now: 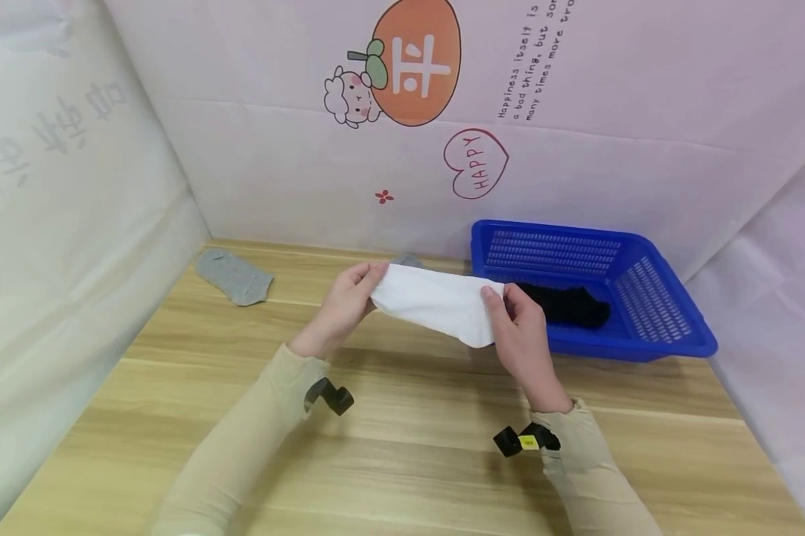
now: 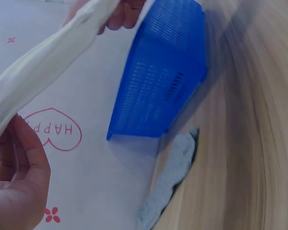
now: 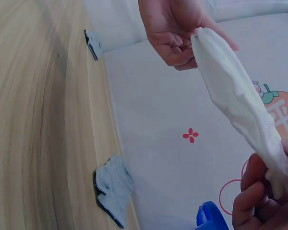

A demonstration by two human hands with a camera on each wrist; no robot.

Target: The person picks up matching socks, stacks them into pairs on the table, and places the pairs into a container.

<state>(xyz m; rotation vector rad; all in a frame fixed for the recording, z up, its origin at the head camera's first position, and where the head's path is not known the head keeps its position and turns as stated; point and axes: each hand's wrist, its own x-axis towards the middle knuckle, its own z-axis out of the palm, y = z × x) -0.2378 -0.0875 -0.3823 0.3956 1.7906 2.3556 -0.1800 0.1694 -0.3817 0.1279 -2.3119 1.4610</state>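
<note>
A white sock [image 1: 436,301] is stretched out above the table between both hands. The left hand [image 1: 342,301] pinches one end between thumb and fingers, while the right hand [image 1: 521,339] pinches the other end. In the right wrist view the sock [image 3: 240,100] runs slantwise from one hand to the other. On the table at the far left lies a grey sock [image 1: 234,276]. Another grey sock [image 2: 170,177], mostly hidden behind the white one in the head view, lies near the back wall. Black socks [image 1: 566,305] lie inside the blue basket [image 1: 700,335]; their number cannot be told.
The basket stands at the back right of the wooden table [image 1: 402,461], beside the right hand. White printed cloth [image 1: 275,164] walls the back, and plain-looking cloth hangs at both sides. Each sleeve carries a black wrist camera mount [image 1: 338,400].
</note>
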